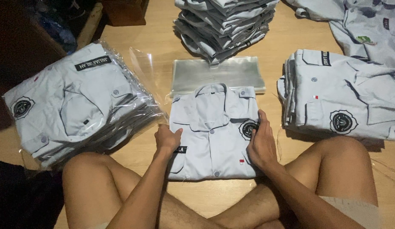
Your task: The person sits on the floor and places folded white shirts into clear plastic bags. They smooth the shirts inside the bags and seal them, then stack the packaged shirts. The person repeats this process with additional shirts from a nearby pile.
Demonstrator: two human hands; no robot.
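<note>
Both grips, left hand point(167, 140) and right hand point(261, 144), pinch a folded grey shirt point(214, 135) on the wooden floor point(155, 42); clear bags point(216, 73) lie at twelve o'clock.

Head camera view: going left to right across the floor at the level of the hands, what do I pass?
Stack of bagged shirts → left hand → folded shirt that both hands grip → right hand → pile of folded shirts.
</note>
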